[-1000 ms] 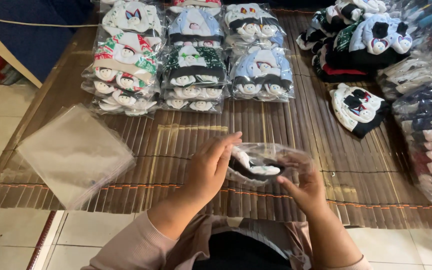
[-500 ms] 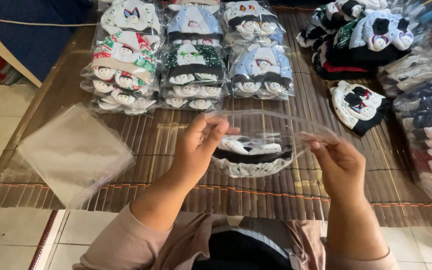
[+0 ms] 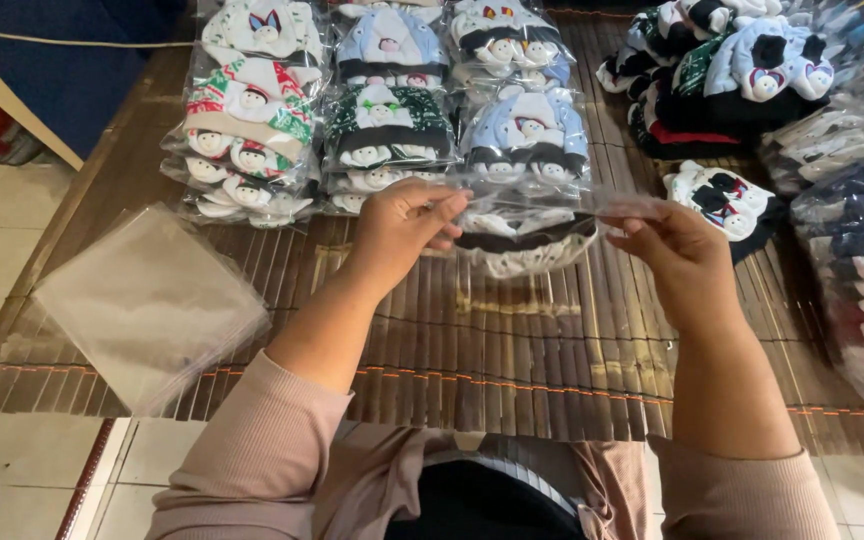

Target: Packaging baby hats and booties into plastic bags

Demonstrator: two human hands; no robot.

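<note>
The left hand (image 3: 407, 225) is pinching one end of a clear plastic bag (image 3: 527, 225), fingers closed on its top edge; the right hand (image 3: 677, 250) is gripping the other end the same way — together they are stretching the mouth taut, probably to keep it flat and straight. The bag is hanging above the bamboo mat (image 3: 512, 340), just before the rows of packed hats (image 3: 382, 120); inside it is showing a dark knitted piece with white trim; a stack of empty bags (image 3: 147, 305) is lying to the left.
</note>
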